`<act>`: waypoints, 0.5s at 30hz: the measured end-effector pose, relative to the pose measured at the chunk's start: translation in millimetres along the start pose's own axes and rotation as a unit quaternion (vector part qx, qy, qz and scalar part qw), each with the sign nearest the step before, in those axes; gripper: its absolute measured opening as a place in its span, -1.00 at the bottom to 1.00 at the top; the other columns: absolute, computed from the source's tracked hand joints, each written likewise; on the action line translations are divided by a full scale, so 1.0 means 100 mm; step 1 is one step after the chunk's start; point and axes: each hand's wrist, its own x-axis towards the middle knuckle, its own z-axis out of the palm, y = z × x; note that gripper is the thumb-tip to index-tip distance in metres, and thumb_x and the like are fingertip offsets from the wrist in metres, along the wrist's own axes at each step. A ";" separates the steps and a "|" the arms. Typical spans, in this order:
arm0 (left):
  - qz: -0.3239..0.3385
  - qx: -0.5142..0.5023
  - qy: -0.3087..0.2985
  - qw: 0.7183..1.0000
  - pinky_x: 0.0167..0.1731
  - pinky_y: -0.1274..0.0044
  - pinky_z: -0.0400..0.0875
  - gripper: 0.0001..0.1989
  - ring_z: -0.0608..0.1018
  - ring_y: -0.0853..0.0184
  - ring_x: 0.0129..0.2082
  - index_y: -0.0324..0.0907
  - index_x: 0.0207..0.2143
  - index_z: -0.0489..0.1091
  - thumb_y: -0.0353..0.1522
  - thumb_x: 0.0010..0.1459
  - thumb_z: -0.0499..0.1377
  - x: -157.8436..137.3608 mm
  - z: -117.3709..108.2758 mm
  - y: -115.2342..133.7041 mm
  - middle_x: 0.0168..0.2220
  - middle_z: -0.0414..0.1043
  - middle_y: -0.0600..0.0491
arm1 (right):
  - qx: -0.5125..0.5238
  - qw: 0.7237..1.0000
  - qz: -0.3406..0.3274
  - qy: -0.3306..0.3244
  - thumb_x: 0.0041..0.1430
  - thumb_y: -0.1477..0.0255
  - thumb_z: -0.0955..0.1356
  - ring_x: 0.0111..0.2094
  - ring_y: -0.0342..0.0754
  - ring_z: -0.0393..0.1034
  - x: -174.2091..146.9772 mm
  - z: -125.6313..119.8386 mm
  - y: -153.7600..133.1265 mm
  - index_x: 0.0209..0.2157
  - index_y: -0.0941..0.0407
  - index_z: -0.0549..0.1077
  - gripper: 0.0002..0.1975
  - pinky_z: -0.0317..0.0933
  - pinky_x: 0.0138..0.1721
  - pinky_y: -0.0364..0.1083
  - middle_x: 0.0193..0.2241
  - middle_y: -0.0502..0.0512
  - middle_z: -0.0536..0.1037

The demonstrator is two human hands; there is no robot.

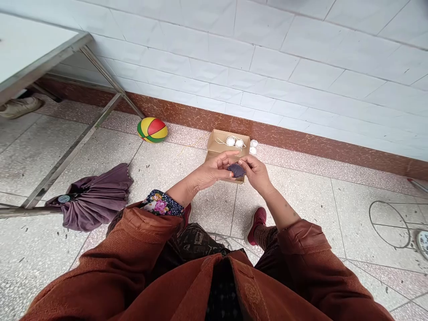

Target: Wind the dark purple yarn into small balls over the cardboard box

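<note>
Dark purple ball (236, 170) between both hands, above the floor: left hand (216, 167) has thumb and fingers clamped on its left side; right hand (254, 173) pinches its right edge. Wound or gathered, cannot tell. Step in hand, by my reading: working the ball's surface. Next move calls for a steady left hold, light right fingertips. Open cardboard box (211, 141) below and beyond the fingers; white balls (230, 141) in its farther half.

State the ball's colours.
The ball is red, yellow and green, seen best in the head view.
</note>
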 end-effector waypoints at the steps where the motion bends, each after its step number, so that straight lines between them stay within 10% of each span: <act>1: 0.002 -0.020 0.013 1.000 0.03 0.40 0.51 -0.40 0.64 0.24 0.01 -0.05 0.17 0.58 -0.41 0.04 0.52 0.00 0.00 0.01 0.03 0.64 -0.05 | 0.000 1.000 0.005 -0.007 0.50 0.26 0.35 -0.30 -0.02 0.47 -0.01 0.02 0.02 -0.30 0.03 0.55 -0.74 0.38 -0.17 -0.04 -0.36 0.03 0.59; 10: -0.001 -0.008 0.145 0.989 -0.05 0.44 0.48 -0.71 0.61 0.36 -0.21 -0.23 -0.17 0.62 -0.43 0.00 0.47 0.08 -0.11 -0.04 -0.18 0.65 0.01 | -0.025 0.991 -0.101 -0.086 0.49 0.39 0.37 -0.15 0.02 0.56 -0.08 0.07 -0.02 -0.17 0.02 0.61 -0.86 0.41 -0.03 -0.02 -0.22 0.07 0.68; 15: -0.036 0.113 0.100 0.988 -0.05 0.43 0.41 -0.52 0.59 0.35 -0.20 -0.17 0.00 0.59 -0.43 -0.03 0.49 0.04 -0.18 -0.11 -0.18 0.64 0.06 | -0.037 0.990 -0.108 -0.083 0.48 0.38 0.41 -0.23 -0.02 0.51 -0.06 0.00 -0.06 -0.22 0.02 0.62 -0.85 0.39 -0.11 -0.05 -0.30 0.04 0.62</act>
